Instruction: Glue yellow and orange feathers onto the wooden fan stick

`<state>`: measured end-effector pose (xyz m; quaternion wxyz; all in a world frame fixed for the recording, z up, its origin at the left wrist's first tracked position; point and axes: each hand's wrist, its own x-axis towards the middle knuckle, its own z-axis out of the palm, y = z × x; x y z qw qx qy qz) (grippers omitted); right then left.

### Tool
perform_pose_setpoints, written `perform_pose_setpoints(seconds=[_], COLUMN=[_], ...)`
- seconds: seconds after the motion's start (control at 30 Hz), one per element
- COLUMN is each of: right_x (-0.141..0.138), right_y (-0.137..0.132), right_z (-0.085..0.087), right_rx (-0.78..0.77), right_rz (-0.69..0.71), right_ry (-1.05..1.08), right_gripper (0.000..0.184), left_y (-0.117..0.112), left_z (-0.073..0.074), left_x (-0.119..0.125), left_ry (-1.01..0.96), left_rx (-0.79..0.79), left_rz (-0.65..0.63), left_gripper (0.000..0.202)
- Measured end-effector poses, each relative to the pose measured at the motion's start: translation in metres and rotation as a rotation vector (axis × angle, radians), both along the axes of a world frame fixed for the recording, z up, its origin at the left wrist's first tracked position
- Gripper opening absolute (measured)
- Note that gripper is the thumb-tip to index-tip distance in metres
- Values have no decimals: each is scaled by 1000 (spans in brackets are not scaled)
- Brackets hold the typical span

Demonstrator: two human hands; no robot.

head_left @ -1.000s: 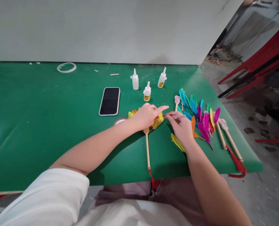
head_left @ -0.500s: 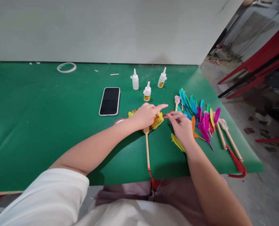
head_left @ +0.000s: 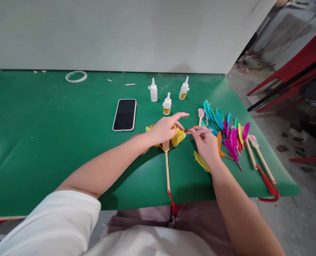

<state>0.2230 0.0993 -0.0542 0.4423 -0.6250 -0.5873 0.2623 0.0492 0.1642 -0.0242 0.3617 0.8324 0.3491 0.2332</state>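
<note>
A wooden-handled feather fan (head_left: 167, 170) with yellow feathers (head_left: 178, 137) and a red tassel lies before me. Over its head is my left hand (head_left: 166, 128), which hides much of it. The index finger is stretched out to the right, and another finger bends down by the yellow feathers; contact there is hard to make out. My right hand (head_left: 206, 144) is closed in a pinch on a slim pinkish tool that looks like tweezers (head_left: 204, 131). Its tip points left at the edge of the yellow feathers, near a small red bit. Loose yellow feathers (head_left: 201, 161) lie beneath my right wrist.
Three small glue bottles (head_left: 167, 104) stand beyond the hands. A phone (head_left: 124, 115) and a tape roll (head_left: 76, 76) lie to the left. Loose coloured feathers (head_left: 231, 142) and more wooden handles (head_left: 261, 160) are on the right, near the green table's edge. A pale wall (head_left: 107, 35) borders the back.
My left hand has shifted slightly, its index finger raised a little and another finger now showing apart below it. My right hand has barely moved and keeps its pinch.
</note>
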Motion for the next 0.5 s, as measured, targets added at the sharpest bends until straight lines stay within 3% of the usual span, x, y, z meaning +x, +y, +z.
perform_pose_setpoints(seconds=[0.23, 0.4, 0.5], right_x=[-1, -1, -1], right_y=[0, -1, -2], right_z=[-2, 1, 3], right_rx=[-5, -8, -13], right_rz=[-15, -25, -43], right_ry=[29, 15, -8], right_gripper=[28, 30, 31], left_y=[1, 7, 13], left_z=[13, 26, 38], left_x=[-1, -12, -24], left_ry=[-178, -244, -176], left_rx=[-39, 81, 193], left_rz=[-26, 64, 150], left_gripper=[55, 57, 45])
